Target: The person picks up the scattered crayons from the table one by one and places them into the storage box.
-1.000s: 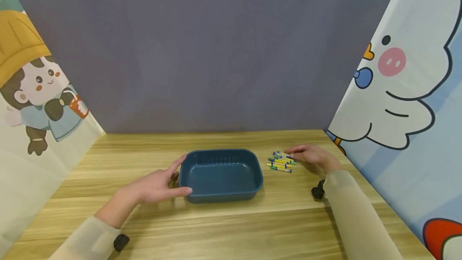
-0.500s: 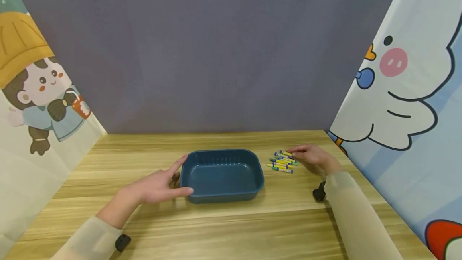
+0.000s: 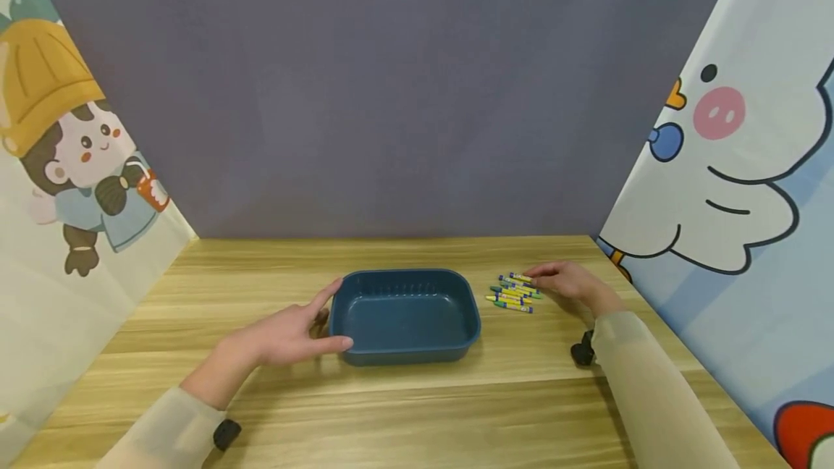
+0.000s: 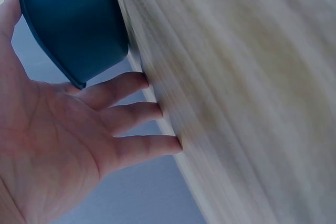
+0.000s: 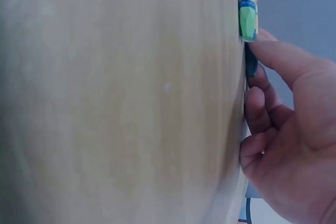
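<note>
The crayons [image 3: 513, 295] lie in a loose bunch on the table [image 3: 417, 425], just to the right of the blue tray [image 3: 404, 328] and apart from it. They run mostly sideways to me, their right ends angled a little nearer, so their long axes roughly follow the tray's long side.

My right hand [image 3: 565, 283] is the nearer one by far: it comes in from the right, at the far end of the bunch, and its fingertips meet the right end of the farthest crayon [image 3: 521, 277]. The right wrist view shows thumb and forefinger narrowed about a dark crayon end, a pinch as far as I can judge, with my other fingers curled low by the tabletop.

My left hand [image 3: 289, 335] is spread wide at the tray's left end, thumb on the near rim and forefinger by the far corner, the other fingers reaching down to the table. The whole tray stands between it and the crayons.

Beyond the table rises a grey backdrop [image 3: 391, 93], with cartoon-printed panels [image 3: 749, 114] on both sides.
</note>
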Tool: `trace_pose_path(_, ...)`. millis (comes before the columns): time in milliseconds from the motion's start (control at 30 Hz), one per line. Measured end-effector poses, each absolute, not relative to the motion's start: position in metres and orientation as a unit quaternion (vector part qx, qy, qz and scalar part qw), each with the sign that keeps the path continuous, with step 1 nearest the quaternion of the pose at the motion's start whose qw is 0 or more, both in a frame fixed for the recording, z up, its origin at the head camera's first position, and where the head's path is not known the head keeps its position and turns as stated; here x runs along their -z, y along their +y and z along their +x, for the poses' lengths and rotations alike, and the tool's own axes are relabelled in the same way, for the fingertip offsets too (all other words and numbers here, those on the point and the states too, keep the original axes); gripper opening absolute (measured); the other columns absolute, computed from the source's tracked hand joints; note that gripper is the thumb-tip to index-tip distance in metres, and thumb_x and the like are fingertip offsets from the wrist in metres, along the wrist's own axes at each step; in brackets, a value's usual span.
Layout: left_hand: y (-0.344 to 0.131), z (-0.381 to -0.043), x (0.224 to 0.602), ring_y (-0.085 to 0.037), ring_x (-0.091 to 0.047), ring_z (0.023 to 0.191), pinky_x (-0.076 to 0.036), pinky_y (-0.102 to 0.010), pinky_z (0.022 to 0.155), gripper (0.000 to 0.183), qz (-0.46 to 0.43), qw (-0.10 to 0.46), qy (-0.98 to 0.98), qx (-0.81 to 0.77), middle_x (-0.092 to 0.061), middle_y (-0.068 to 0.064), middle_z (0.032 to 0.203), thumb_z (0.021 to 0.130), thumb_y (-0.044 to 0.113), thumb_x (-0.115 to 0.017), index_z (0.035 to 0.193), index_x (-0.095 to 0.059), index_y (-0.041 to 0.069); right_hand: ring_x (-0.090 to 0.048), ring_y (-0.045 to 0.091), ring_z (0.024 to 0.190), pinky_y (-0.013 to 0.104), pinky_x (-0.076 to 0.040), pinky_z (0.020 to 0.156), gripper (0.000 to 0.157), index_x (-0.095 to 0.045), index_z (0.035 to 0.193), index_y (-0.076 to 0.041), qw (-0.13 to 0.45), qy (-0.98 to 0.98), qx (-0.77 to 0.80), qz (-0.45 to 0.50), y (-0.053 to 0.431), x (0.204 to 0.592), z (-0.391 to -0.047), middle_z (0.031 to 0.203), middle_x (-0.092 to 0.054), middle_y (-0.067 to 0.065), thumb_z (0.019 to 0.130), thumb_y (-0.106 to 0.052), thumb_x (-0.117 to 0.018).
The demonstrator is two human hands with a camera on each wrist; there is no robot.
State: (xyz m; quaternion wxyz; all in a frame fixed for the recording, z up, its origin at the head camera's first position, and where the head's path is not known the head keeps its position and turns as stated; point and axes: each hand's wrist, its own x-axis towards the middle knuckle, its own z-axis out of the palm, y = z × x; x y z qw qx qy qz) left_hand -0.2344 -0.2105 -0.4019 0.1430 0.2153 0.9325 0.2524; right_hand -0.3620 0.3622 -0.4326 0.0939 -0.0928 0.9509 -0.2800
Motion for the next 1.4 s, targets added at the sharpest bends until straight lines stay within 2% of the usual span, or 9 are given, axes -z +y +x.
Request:
trace_pose_path(67,-0.211,-0.234,0.402,-0.046,-0.063,0.14,-0.049,-0.064,0.116,0.112,0.215,0.141,0.933,-0.253,-0.058,-0.033,0.156,0.1,0.072,-0.066,0.179,0.001,0.028,-0.056,0.052,0.143,0.067,-0.047,0.117,0.039,-0.075,0.142,-0.011,0.091,0.951,0.28,-0.096,0.362,0.432,-0.362,0.15,-0.067,0.024,0.112,-0.033,-0.065)
trace_pose_path(167,-0.211,-0.234,0.403,-0.044,-0.064,0.139,-0.05,-0.063,0.115,0.112,0.214,0.143,0.932,-0.256,-0.059,-0.032,0.156,0.1,0.072,-0.066,0.179,0.002,0.03,-0.062,0.05,0.136,0.06,-0.056,0.107,0.04,-0.073,0.144,-0.009,0.081,0.951,0.281,-0.101,0.363,0.43,-0.362,0.148,-0.067,0.026,0.113,-0.033,-0.064)
trace_pose_path(267,-0.212,-0.233,0.404,-0.044,-0.064,0.139,-0.049,-0.063,0.116,0.112,0.215,0.143,0.931,-0.257,-0.059,-0.031,0.156,0.1,0.073,-0.065,0.179,0.002,0.03,-0.067,0.045,0.129,0.053,-0.059,0.098,0.042,-0.072,0.145,-0.009,0.071,0.948,0.295,-0.101,0.361,0.425,-0.36,0.147,-0.067,0.027,0.113,-0.035,-0.063)
trace_pose_path(567,-0.212,-0.233,0.401,-0.047,-0.062,0.141,-0.048,-0.065,0.117,0.112,0.212,0.133,0.936,-0.246,-0.059,-0.032,0.155,0.1,0.074,-0.066,0.179,0.0,0.028,-0.064,0.044,0.131,0.061,-0.055,0.104,0.044,-0.072,0.146,-0.016,0.04,0.94,0.31,-0.136,0.321,0.393,-0.349,0.149,-0.066,0.021,0.113,-0.044,-0.061)
trace_pose_path(700,-0.212,-0.233,0.4,-0.047,-0.063,0.14,-0.048,-0.065,0.117,0.112,0.212,0.137,0.935,-0.248,-0.059,-0.032,0.155,0.1,0.073,-0.066,0.179,0.0,0.029,-0.067,0.038,0.126,0.056,-0.057,0.102,0.041,-0.073,0.145,-0.017,0.043,0.931,0.324,-0.163,0.292,0.382,-0.343,0.144,-0.069,0.018,0.113,-0.04,-0.063)
trace_pose_path(833,-0.212,-0.233,0.4,-0.046,-0.063,0.14,-0.049,-0.064,0.116,0.112,0.214,0.138,0.934,-0.251,-0.06,-0.033,0.155,0.1,0.073,-0.066,0.179,0.0,0.028,-0.069,0.031,0.118,0.047,-0.058,0.094,0.038,-0.074,0.144,-0.021,0.053,0.921,0.34,-0.185,0.264,0.376,-0.337,0.138,-0.072,0.012,0.112,-0.04,-0.065)
trace_pose_path(967,-0.212,-0.234,0.401,-0.045,-0.064,0.14,-0.049,-0.064,0.116,0.112,0.217,0.134,0.934,-0.249,-0.06,-0.032,0.154,0.1,0.072,-0.066,0.179,0.0,0.028,-0.069,0.026,0.105,0.039,-0.055,0.085,0.034,-0.076,0.141,-0.024,0.056,0.911,0.349,-0.212,0.235,0.371,-0.331,0.129,-0.075,0.007,0.111,-0.036,-0.067)
trace_pose_path(1233,-0.21,-0.233,0.401,-0.045,-0.064,0.139,-0.049,-0.064,0.116,0.113,0.217,0.127,0.936,-0.245,-0.061,-0.032,0.154,0.1,0.072,-0.067,0.179,-0.002,0.025,-0.061,0.017,0.082,0.032,-0.049,0.071,0.028,-0.08,0.133,-0.016,0.061,0.884,0.378,-0.269,0.174,0.364,-0.32,0.113,-0.08,0.009,0.109,-0.024,-0.07)
trace_pose_path(1400,-0.211,-0.233,0.401,-0.048,-0.062,0.14,-0.048,-0.065,0.117,0.113,0.217,0.124,0.937,-0.244,-0.062,-0.032,0.153,0.1,0.071,-0.067,0.179,-0.003,0.024,-0.066,0.009,0.088,0.028,-0.053,0.075,0.026,-0.081,0.131,-0.01,0.084,0.86,0.403,-0.301,0.139,0.372,-0.316,0.119,-0.081,0.011,0.108,-0.018,-0.071)
